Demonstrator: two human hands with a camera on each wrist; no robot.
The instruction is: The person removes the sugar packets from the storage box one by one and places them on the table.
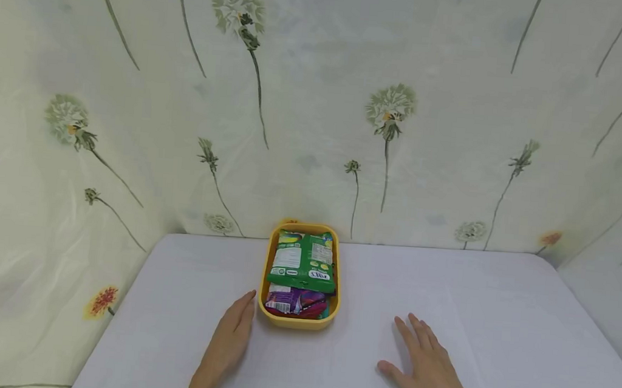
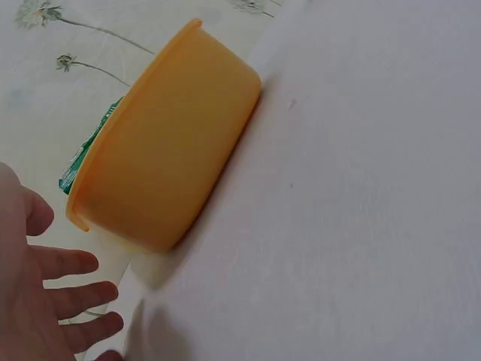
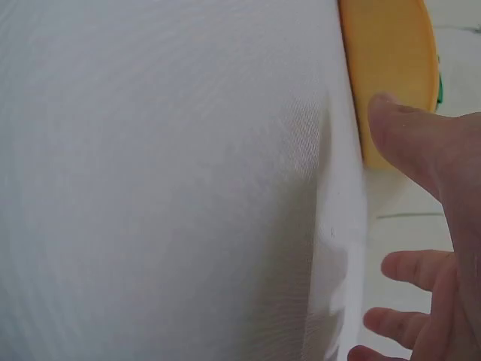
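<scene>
A yellow plastic basket [image 1: 297, 323] stands at the back of the table, its plain side wall [image 2: 169, 143] showing in the left wrist view. Inside it a green snack packet [image 1: 306, 260] lies on top of a purple packet [image 1: 294, 300]; whatever is deeper is hidden. My left hand [image 1: 230, 334] is just left of the basket's near corner, fingers extended and holding nothing. To the right, apart from the basket, my right hand [image 1: 428, 371] is spread over the table with its thumb out, also holding nothing.
A white cloth covers the table [image 1: 446, 290]. Behind it and along both sides hangs a pale curtain [image 1: 318, 97] printed with dandelions, and the basket stands close to its lower edge.
</scene>
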